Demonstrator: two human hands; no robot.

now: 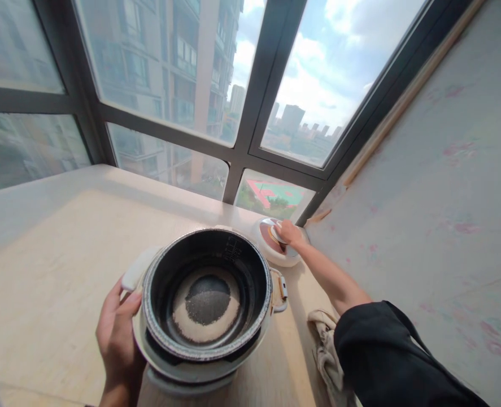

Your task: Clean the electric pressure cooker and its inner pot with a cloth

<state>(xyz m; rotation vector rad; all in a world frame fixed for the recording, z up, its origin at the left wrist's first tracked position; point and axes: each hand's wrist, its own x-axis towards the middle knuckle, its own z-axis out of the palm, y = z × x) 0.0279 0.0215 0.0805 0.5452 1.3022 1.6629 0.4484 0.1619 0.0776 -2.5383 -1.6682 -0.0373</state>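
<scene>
A rice cooker [142, 333] stands in front of me with its top uncovered. Its dark inner pot [254, 282] sits inside, with a pale ring of something around a dark centre on the bottom. Fingers of my left hand [121, 328] curl against the cooker's left side, by the white handle there. Beyond the cooker to the right, my right hand [287, 233] grips the knob of the white and brownish lid [268, 244], which rests on the surface close to the window. That hand's fingertips are partly hidden.
The pale sill [55, 265] runs along the dark-framed windows [250, 135]. A floral-papered wall [436, 226] rises close on my right arm's side. Beneath that arm lies a bundled beige cloth or cord [324, 345]. A handle [281, 291] juts from the cooker's right side.
</scene>
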